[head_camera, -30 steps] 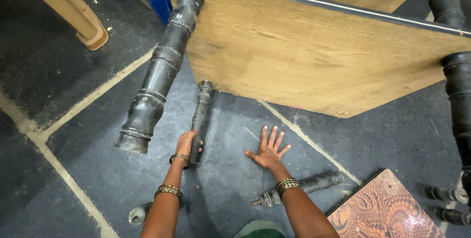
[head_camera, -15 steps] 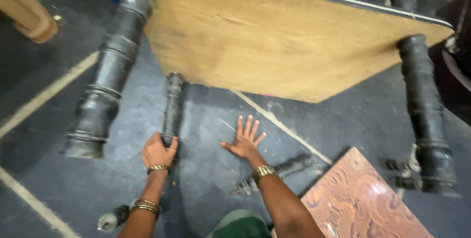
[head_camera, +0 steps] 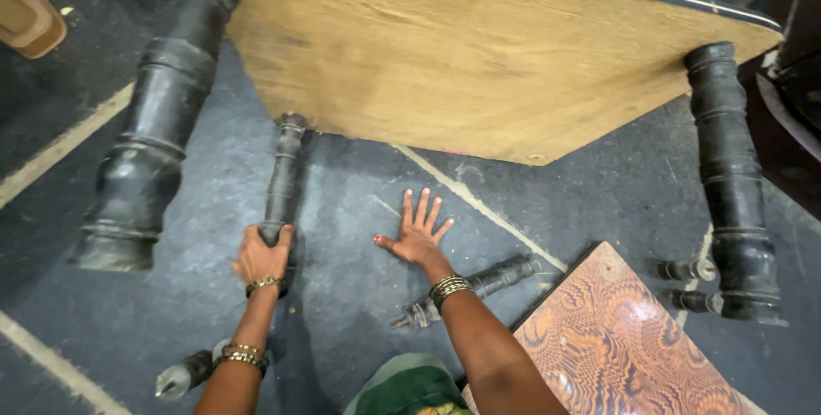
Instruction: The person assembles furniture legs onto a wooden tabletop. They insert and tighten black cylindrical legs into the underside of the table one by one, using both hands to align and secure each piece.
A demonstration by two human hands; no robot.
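A slim black turned wooden spindle (head_camera: 282, 177) lies flat on the dark grey floor (head_camera: 359, 235), running lengthwise away from the person. Its far end reaches just under the plywood panel's edge; its near end is gripped. Surface looks dusty and worn.

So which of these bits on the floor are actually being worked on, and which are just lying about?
In hand:
left hand gripping the slim black turned wooden spindle
right hand flat on the dark grey floor

Lying about:
pale plywood board
thick black turned leg
swirl-patterned orange panel
short black spindle
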